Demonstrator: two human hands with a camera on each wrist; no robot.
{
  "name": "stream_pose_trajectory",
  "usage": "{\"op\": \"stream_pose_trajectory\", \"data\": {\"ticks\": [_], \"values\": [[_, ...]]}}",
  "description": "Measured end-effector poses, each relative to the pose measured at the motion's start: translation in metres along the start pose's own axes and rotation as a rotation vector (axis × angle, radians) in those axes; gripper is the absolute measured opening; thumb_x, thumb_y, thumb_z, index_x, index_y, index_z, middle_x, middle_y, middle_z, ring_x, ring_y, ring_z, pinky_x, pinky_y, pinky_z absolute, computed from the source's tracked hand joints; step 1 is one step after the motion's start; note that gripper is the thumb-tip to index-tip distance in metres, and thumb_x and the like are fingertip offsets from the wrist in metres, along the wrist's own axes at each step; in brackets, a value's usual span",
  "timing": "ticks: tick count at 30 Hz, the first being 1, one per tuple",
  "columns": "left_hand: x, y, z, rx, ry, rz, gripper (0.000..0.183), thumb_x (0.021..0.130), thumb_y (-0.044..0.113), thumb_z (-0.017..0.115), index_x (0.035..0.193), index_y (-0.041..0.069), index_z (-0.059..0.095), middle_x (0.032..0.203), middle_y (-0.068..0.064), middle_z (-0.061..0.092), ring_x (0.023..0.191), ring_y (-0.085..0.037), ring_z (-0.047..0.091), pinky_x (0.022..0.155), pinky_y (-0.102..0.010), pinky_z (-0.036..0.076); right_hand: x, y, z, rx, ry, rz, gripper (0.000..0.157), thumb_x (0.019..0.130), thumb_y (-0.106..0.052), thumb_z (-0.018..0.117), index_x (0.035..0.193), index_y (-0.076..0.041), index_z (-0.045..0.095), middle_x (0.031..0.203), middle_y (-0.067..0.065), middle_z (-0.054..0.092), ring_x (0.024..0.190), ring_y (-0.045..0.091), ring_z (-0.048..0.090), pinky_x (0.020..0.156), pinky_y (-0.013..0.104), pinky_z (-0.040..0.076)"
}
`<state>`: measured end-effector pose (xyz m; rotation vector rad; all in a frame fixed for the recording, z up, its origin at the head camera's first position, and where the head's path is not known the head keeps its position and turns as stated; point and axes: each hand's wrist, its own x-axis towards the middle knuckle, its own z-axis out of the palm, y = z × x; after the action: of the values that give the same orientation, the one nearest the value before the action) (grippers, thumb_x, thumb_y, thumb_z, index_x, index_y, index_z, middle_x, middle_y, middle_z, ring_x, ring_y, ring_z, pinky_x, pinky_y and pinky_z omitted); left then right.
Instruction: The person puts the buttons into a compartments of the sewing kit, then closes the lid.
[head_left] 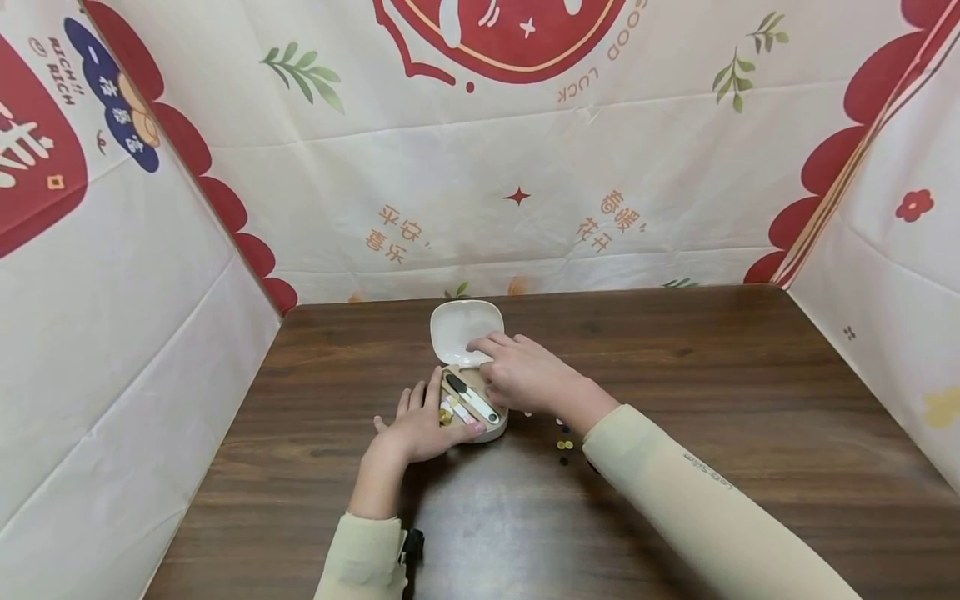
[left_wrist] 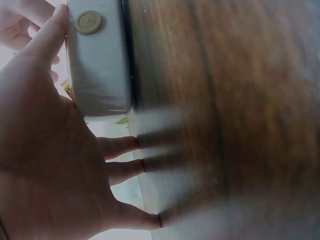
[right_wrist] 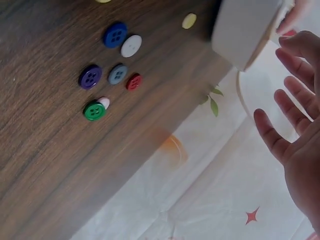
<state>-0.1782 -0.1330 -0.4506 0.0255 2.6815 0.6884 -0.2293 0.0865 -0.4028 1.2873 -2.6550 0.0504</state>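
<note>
A small sewing kit case (head_left: 491, 433) stands on the table, its white lid (head_left: 456, 329) raised at the back. Inside lie white-and-black thread snips (head_left: 471, 398) and small gold and pale items in its left part. My left hand (head_left: 416, 429) rests against the case's left side, thumb on the near rim, other fingers spread and straight. In the left wrist view a round beige button-like disc (left_wrist: 88, 22) marks the case wall. My right hand (head_left: 525, 371) is over the case's right part, fingers loosely bent and apart; I see nothing held. Its fingertips are partly hidden in the head view.
Several loose buttons lie on the brown table right of the case, including a blue button (right_wrist: 115, 35), a purple button (right_wrist: 90, 77), a green button (right_wrist: 94, 110) and a red button (right_wrist: 133, 81). A printed white cloth (head_left: 465, 167) hangs behind the table and at both sides.
</note>
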Motion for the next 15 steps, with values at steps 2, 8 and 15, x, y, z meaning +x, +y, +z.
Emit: {"op": "stream_pose_trajectory", "data": {"ticks": [2, 8, 15], "values": [[0.005, -0.004, 0.004, -0.003, 0.001, -0.004, 0.137, 0.068, 0.105, 0.055, 0.172, 0.037, -0.005, 0.18, -0.014, 0.015, 0.168, -0.042, 0.008, 0.113, -0.092, 0.004, -0.003, -0.001, -0.005, 0.021, 0.003, 0.013, 0.005, 0.089, -0.02, 0.078, 0.092, -0.017, 0.08, 0.146, 0.007, 0.063, 0.135, 0.027, 0.059, 0.093, 0.048, 0.057], [0.007, -0.004, 0.005, -0.001, 0.012, -0.002, 0.136, 0.069, 0.104, 0.055, 0.172, 0.038, -0.005, 0.18, -0.014, 0.015, 0.168, -0.042, 0.008, 0.114, -0.092, 0.004, -0.013, -0.003, -0.019, 0.069, -0.013, 0.078, 0.006, 0.091, -0.024, 0.08, 0.089, -0.02, 0.076, 0.15, 0.007, 0.06, 0.139, 0.028, 0.056, 0.095, 0.049, 0.056], [-0.006, 0.006, -0.002, 0.012, 0.001, 0.001, 0.129, 0.079, 0.093, 0.061, 0.173, 0.031, -0.001, 0.178, -0.018, 0.018, 0.166, -0.046, 0.013, 0.113, -0.092, 0.008, -0.028, -0.007, -0.027, 0.133, -0.023, 0.142, 0.008, 0.094, -0.025, 0.079, 0.094, -0.018, 0.078, 0.151, 0.008, 0.061, 0.14, 0.03, 0.057, 0.097, 0.053, 0.056]]}}
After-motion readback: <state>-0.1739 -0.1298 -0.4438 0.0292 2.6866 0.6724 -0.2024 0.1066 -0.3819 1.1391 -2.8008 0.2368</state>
